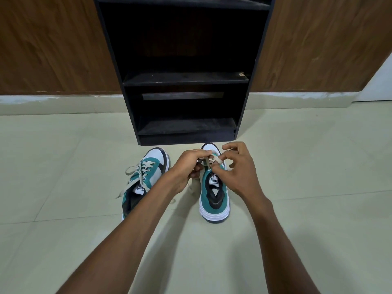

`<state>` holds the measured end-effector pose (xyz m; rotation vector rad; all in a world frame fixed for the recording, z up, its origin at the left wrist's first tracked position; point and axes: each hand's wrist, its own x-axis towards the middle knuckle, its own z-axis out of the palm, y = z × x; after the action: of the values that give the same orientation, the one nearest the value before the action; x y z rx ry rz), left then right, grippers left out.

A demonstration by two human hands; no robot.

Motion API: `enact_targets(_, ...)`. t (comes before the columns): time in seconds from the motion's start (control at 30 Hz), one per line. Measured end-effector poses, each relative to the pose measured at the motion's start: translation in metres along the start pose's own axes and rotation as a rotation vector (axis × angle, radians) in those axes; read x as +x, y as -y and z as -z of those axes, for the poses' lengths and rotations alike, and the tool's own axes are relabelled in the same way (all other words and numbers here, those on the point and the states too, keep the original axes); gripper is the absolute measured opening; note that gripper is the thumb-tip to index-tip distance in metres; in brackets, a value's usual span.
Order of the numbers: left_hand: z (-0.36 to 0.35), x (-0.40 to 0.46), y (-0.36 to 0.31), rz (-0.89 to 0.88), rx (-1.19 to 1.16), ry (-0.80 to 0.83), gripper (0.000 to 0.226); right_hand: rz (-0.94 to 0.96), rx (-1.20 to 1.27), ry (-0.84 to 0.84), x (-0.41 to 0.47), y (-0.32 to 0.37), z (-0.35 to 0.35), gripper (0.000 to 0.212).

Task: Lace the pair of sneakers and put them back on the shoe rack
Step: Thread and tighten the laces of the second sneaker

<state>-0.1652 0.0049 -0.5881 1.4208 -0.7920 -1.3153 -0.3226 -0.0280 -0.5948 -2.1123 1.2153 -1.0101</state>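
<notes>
The rack [184, 79] stands ahead of you against the wall, its dark shelves bare, its base just beyond the toes of both shoes. On the floor [63, 166] in front of it sit the 2 sneakers, toes pointing at the rack, a little apart from each other. The left shoe [146, 177] looks threaded through its eyelets, though its ends trail loose off the side (not tied, as far as you can see). The right shoe [214, 198] is the 1 you are working on.

So you are in the lacing step on shoe 2 of 2, with the rack step not yet begun. Your left hand [188, 166] is curled and pinching 1 strand of the lace [216, 159] beside the shoe's left edge; another length of lace hangs below that hand toward the floor. Your right hand [237, 168] pinches the other strand between thumb and forefinger, the remaining fingers spread above the toe. The lace crosses just between your 2 pinches, over the front eyelets; the tongue and heel lie nearer you, clear of both hands.

Next, likely, you need to feed each tip through the following eyelet and pull evenly, keeping the strand flat.
</notes>
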Motion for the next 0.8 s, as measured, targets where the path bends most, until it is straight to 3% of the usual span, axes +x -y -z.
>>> enact_targets(0.13, 0.007, 0.002, 0.002, -0.012, 0.042, -0.037, 0.016, -0.196, 0.609, -0.138, 0.011, 0.021, 0.023, 0.015)
enact_targets(0.2, 0.008, 0.0, 0.003, -0.001, 0.056, -0.056, 0.017, -0.212, 0.734, -0.146, 0.014, 0.027, 0.034, 0.016)
enact_targets(0.37, 0.005, 0.003, 0.004, -0.016, 0.049, -0.047, 0.018, -0.31, 0.447, -0.091, 0.011, 0.025, 0.036, 0.025)
enact_targets(0.57, 0.005, 0.005, 0.008, -0.064, 0.064, -0.02, 0.018, -0.431, 0.222, 0.145, 0.007, 0.016, 0.025, 0.032)
enact_targets(0.73, 0.02, 0.005, 0.007, -0.146, 0.215, -0.126, 0.008, -0.397, 0.094, 0.082, 0.005, -0.006, 0.023, 0.024)
enact_targets(0.8, 0.037, 0.011, 0.012, -0.194, 0.449, -0.245, 0.004, -0.469, -0.004, 0.005, 0.003, -0.018, 0.025, 0.023)
